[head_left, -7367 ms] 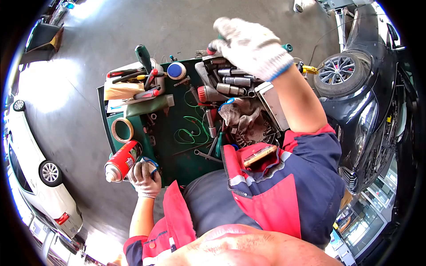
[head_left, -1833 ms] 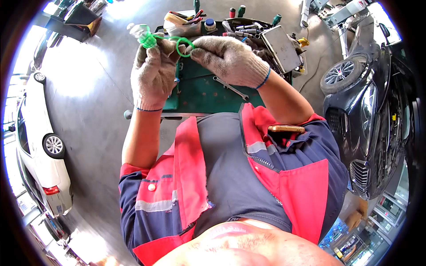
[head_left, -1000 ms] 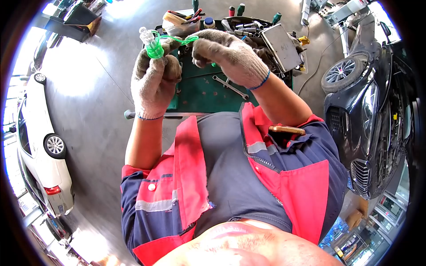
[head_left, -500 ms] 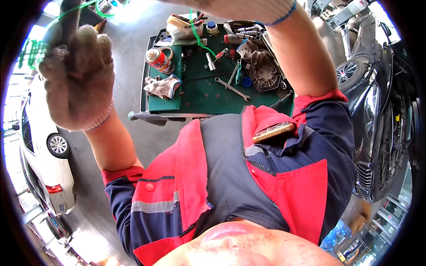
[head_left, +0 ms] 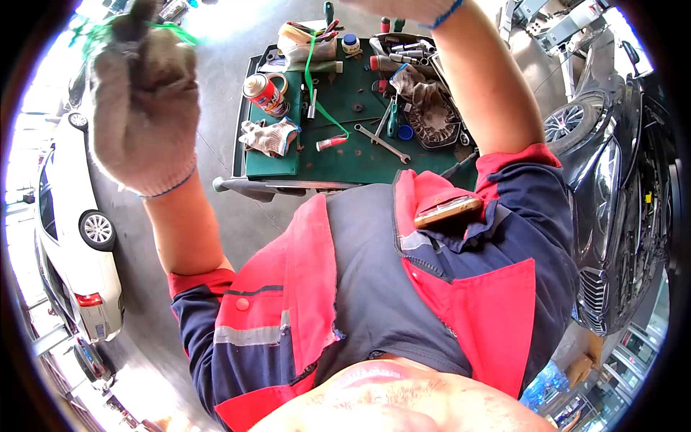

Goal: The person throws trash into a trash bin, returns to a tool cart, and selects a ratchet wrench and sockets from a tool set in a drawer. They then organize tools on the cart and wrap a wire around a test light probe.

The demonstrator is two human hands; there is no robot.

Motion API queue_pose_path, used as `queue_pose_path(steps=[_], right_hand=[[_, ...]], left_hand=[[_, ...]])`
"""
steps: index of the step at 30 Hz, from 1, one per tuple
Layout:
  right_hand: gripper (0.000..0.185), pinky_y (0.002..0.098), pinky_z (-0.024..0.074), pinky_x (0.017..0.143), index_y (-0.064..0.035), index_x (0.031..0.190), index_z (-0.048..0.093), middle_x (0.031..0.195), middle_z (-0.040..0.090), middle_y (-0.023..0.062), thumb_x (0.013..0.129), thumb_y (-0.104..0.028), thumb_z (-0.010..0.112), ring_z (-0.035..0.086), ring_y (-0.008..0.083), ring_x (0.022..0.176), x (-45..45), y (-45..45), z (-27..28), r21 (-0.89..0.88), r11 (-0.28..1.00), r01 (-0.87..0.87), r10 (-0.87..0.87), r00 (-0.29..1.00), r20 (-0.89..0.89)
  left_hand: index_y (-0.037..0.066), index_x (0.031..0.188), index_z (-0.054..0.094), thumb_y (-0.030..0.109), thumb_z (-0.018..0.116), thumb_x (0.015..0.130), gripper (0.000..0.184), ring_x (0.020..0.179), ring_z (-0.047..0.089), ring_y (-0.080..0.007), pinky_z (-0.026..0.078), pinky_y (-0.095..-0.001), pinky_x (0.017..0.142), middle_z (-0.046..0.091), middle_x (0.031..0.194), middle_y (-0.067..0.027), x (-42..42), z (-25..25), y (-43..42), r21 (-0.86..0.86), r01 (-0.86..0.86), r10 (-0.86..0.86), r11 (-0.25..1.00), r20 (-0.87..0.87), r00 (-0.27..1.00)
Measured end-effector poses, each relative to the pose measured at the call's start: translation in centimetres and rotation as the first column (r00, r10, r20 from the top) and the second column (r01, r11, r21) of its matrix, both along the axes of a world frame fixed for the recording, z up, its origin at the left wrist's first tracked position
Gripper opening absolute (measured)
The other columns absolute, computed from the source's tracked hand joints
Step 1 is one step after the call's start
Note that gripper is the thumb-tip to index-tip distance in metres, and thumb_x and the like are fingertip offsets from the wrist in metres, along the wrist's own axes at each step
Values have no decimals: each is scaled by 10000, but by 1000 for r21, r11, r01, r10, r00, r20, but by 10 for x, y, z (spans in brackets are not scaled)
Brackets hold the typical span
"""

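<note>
My left hand point(head_left: 147, 108), in a white knitted glove, is raised at the upper left with fingers curled around a blurred green line point(head_left: 97, 32). My right hand point(head_left: 414, 9), also gloved, is raised at the top edge; only its cuff and lower part show, and its fingers are out of frame. A green strand point(head_left: 309, 68) hangs down between the hands, over the green cart top point(head_left: 338, 169). At the strand's lower end is a small red and white piece point(head_left: 332, 142), which appears just over the cart; whether it touches cannot be told.
On the cart are a red spray can point(head_left: 265, 96), a loose glove point(head_left: 271, 137), crossed wrenches point(head_left: 381, 143), a green screwdriver point(head_left: 393, 119), a blue cap point(head_left: 405, 132) and a dirty round metal part point(head_left: 432, 119). A white car stands left, a dark car right.
Both hands have risen and spread apart since they worked close together on the green line. The red and white piece has swung left and lower over the cart in the last half second.
</note>
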State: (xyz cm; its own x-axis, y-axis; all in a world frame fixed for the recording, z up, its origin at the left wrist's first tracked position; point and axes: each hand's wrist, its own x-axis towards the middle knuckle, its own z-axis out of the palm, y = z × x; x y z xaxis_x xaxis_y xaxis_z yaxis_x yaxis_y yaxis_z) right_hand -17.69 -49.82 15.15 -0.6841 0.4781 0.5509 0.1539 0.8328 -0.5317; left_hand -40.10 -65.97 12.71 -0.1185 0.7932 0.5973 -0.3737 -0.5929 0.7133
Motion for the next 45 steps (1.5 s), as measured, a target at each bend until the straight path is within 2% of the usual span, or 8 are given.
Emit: queue_pose_path(steps=[7, 11, 12, 16, 20, 21, 26, 45], right_hand=[[276, 319, 551, 858, 5, 1176, 691, 1005, 721, 109, 965, -173, 687, 685, 171, 935, 15, -38, -34, -253, 965, -67, 74, 997, 18], [263, 367, 575, 885, 4, 1235, 653, 1026, 722, 97, 1010, -133, 658, 696, 177, 984, 6, -60, -74, -597, 656, -462, 211, 871, -443], [339, 282, 569, 812, -42, 1204, 725, 960, 767, 75, 983, -298, 720, 709, 106, 879, 13, -71, -60, -521, 838, -160, 110, 986, -126], [392, 330, 578, 857, -53, 1163, 741, 1028, 779, 110, 964, -390, 730, 740, 188, 928, 8, -78, -70, -427, 896, -121, 48, 983, -178], [245, 263, 531, 803, -8, 1207, 706, 1032, 723, 7, 1029, -176, 688, 639, 78, 907, 3, -79, -86, -529, 787, -318, 164, 934, -318], [338, 358, 569, 837, -61, 1097, 747, 991, 754, 120, 987, -373, 678, 724, 226, 918, 2, -76, -86, -354, 908, -225, 149, 962, -230], [279, 358, 559, 831, -59, 1081, 743, 969, 743, 112, 993, -306, 648, 716, 214, 912, 6, -78, -86, -537, 824, -181, 51, 967, -248], [292, 346, 558, 867, -73, 1137, 775, 996, 781, 122, 998, -291, 638, 731, 208, 903, 0, -71, -121, -539, 841, -52, -84, 971, -224]], left_hand=[[-67, 1238, 649, 167, 591, 1054, 303, 675, 359, -113, 311, -290, 620, 694, 1031, -101, 25, -20, 1, -222, -10, 7, 975, -11, 1000], [-72, 1247, 655, 139, 603, 1054, 291, 663, 386, -110, 324, -274, 610, 638, 887, -49, 34, -11, -7, -289, -24, 9, 957, -52, 999], [-72, 1253, 654, 144, 604, 1055, 297, 663, 389, -110, 330, -272, 609, 631, 879, -46, 36, -10, -7, -289, -24, 7, 957, -61, 998], [-61, 1351, 619, 231, 607, 1052, 418, 682, 439, -93, 370, -236, 629, 653, 1354, -237, 46, -14, -8, -327, -160, 117, 931, -146, 982], [-72, 1325, 629, 206, 610, 1052, 390, 723, 494, -100, 408, -248, 652, 674, 1251, -195, 51, -22, -5, -357, -91, 69, 930, -74, 995], [-73, 1304, 643, 197, 611, 1053, 370, 705, 459, -94, 387, -255, 642, 690, 1163, -154, 53, -22, -5, -358, -74, 57, 931, -60, 997], [-88, 1299, 641, 196, 611, 1054, 376, 683, 433, -85, 379, -253, 645, 647, 900, -44, 48, -32, -7, -330, -38, 23, 943, -47, 999], [3, 1322, 641, 93, 652, 1038, 299, 797, 584, -66, 494, -223, 694, 696, 1054, -24, 59, -112, -25, -362, -394, 299, 844, -291, 909]])
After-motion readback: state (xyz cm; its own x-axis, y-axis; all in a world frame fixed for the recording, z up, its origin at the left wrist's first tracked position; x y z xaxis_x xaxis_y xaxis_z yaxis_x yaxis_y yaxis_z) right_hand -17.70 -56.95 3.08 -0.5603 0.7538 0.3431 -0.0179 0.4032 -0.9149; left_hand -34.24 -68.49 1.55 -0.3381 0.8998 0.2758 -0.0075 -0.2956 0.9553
